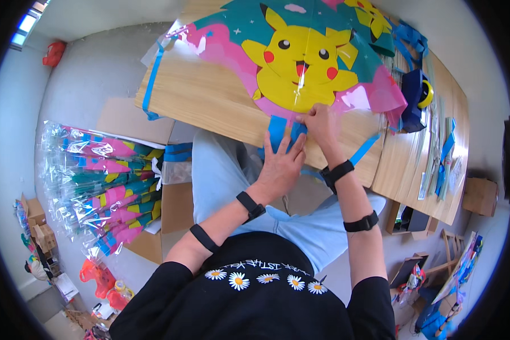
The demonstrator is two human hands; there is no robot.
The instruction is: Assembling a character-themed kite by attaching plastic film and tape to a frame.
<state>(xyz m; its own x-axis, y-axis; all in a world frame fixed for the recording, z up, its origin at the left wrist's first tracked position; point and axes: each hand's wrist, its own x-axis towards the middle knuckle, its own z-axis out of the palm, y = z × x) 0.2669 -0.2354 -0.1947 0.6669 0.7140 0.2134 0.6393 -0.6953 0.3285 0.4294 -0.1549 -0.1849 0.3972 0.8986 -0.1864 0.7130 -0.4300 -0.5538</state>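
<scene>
A large thin printed sheet, like a kite sail (300,68), lies over the wooden table, green and pink with a yellow cartoon creature. At its lower tip, two short blue strips (277,129) hang at the table's near edge. My left hand (279,164) lies over the strips with its fingers spread. Just beside it, my right hand (321,127) is closed in a pinch where the right blue strip meets the sheet's lower tip. The fingers partly cover that spot.
Folded printed sheets in clear plastic (107,187) are stacked at the left, next to a cardboard box (177,209). On the table's right stand a dark blue tape holder (413,102) and thin clear rods (428,147). A long blue strip (152,85) hangs off the left corner.
</scene>
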